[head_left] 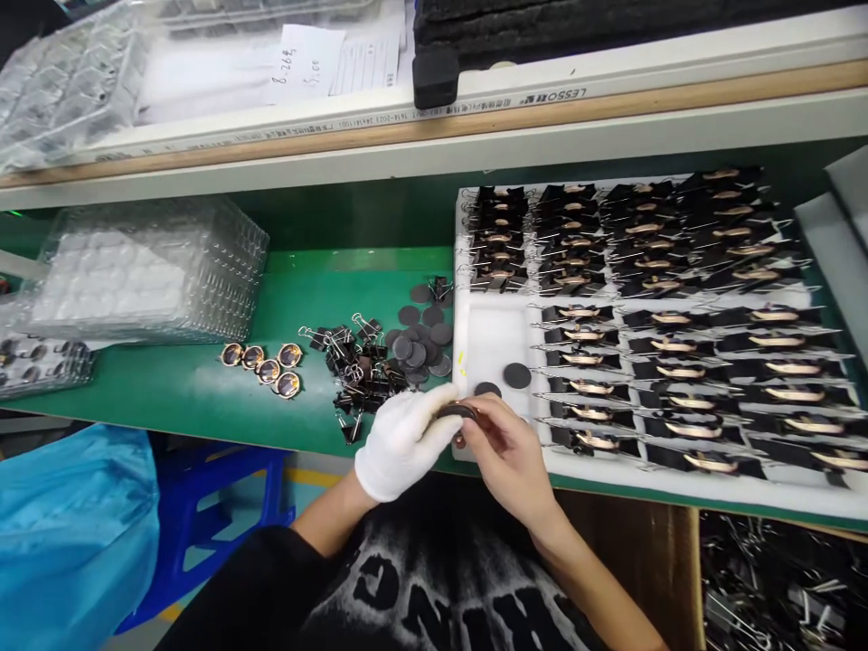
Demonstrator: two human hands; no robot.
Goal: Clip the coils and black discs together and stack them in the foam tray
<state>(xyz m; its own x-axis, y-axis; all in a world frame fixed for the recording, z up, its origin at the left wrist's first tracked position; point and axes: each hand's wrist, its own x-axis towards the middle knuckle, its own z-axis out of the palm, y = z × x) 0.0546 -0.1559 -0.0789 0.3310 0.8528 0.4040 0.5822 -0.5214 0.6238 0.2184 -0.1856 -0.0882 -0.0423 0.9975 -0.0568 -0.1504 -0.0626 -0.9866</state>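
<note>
Near the front left corner of the white tray [498, 330], a dark round piece [457, 410] is held almost edge-on between the two hands. It is pinched by the closed fingers of the gloved left hand [407, 438] on one side, and it is gripped on the other by the thumb and curled fingers of the bare right hand [512, 452]; whether it is made up of several layers cannot be told, as much of it is covered. Judging by the tray, most of the work appears to be done: its back row and most of its front row are filled with gold-rimmed pieces held in black clips [583, 334]. Only the front left compartment is left without clipped pieces, and two black discs [517, 375] are seen lying there. To the left of the tray, on the green worktop [305, 289], a pile of loose discs [413, 348] is placed just beside it, a heap of loose clips [356, 366] is found next, and five gold-rimmed rounds [289, 354] are laid beyond that; these seem to be left unassembled. Farthest left of the tray, clear plastic trays [149, 271] are stacked.
</note>
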